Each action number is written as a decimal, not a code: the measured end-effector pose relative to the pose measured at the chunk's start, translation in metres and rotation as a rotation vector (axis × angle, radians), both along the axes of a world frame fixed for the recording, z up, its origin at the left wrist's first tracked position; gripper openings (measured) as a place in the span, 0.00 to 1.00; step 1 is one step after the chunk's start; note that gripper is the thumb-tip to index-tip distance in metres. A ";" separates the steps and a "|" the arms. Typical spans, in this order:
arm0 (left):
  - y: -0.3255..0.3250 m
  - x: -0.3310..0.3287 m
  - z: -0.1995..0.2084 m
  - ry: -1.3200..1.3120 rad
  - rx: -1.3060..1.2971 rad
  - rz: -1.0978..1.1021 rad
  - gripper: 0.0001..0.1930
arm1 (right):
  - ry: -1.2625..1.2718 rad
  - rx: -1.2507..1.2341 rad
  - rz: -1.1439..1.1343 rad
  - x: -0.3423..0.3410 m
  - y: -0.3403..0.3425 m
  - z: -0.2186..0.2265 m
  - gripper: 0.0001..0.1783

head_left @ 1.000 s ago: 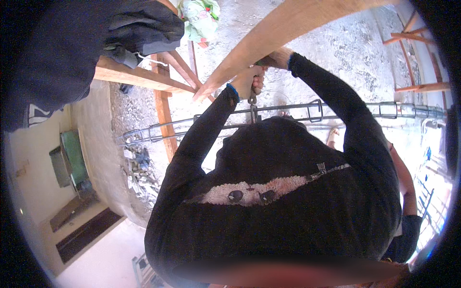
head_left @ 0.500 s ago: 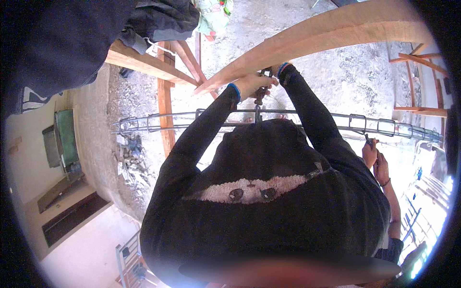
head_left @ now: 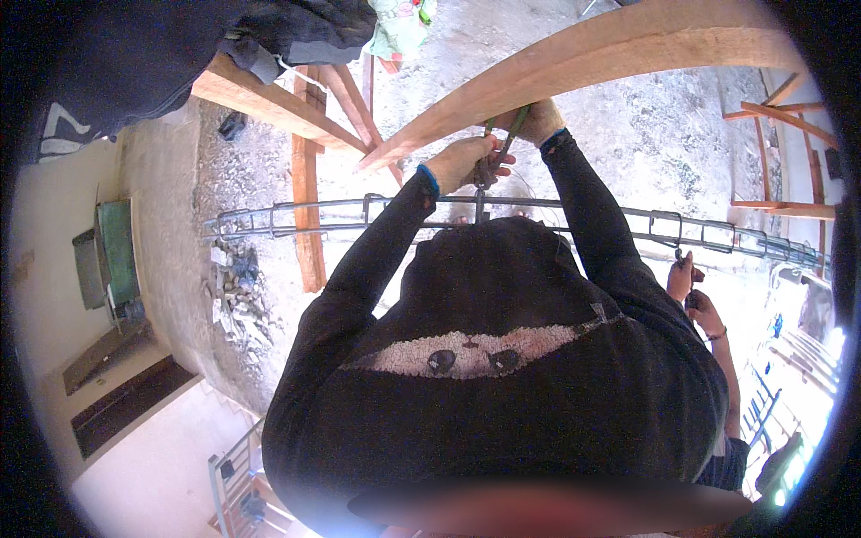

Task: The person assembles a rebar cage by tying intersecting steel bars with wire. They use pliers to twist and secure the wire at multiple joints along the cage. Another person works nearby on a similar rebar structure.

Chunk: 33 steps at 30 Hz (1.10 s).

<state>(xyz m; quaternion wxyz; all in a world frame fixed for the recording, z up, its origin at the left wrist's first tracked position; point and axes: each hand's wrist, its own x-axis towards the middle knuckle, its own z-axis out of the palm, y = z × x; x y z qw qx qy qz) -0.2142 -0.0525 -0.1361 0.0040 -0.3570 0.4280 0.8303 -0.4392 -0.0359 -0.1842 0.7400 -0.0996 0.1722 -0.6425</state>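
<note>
Pincers with green handles (head_left: pixel 512 133) stand with their handles spread, jaws down at the steel rebar cage (head_left: pixel 481 212) in front of me. My right hand (head_left: pixel 543 120) is closed round one handle, partly hidden by the wooden beam. Beside the other handle, my left hand (head_left: pixel 459 163) has its fingers closed around the pincers near the jaws. Thin wire curves away to the right of the tool. The long narrow cage crosses left to right beyond my dark-sleeved body.
A thick wooden beam (head_left: pixel 583 67) arches just beyond my hands. Timber posts (head_left: pixel 306 206) stand at left. A co-worker's hands (head_left: pixel 695 296) hold a dark tool at the cage on the right. A dark garment (head_left: pixel 161 63) fills the upper left; rubble (head_left: pixel 240 300) lies on the ground.
My right hand has moved up and right, and the pincers' handles have spread apart. The co-worker's hands have shifted slightly at the cage.
</note>
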 end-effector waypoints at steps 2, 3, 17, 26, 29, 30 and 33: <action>-0.001 0.001 0.003 0.032 -0.022 -0.024 0.21 | 0.256 -0.114 0.037 -0.001 -0.003 0.003 0.37; -0.003 0.001 0.005 0.029 0.000 -0.018 0.21 | 0.411 -0.214 0.062 -0.001 -0.004 0.003 0.43; -0.001 -0.018 0.018 0.016 -0.375 0.145 0.13 | 2.205 -0.573 -0.039 -0.001 -0.045 -0.044 0.33; -0.006 -0.044 -0.004 -0.306 -0.735 -0.037 0.21 | 2.348 -0.310 -0.006 0.016 -0.043 -0.032 0.28; -0.009 -0.044 -0.020 -0.263 -0.534 0.003 0.15 | 2.353 -0.356 -0.012 0.018 -0.036 -0.013 0.26; -0.010 -0.042 -0.023 -0.210 -0.474 0.026 0.14 | 2.366 -0.378 -0.002 0.017 -0.031 -0.004 0.25; -0.014 -0.031 -0.025 -0.054 -0.156 0.083 0.10 | 2.411 -0.400 0.164 0.012 -0.017 0.019 0.24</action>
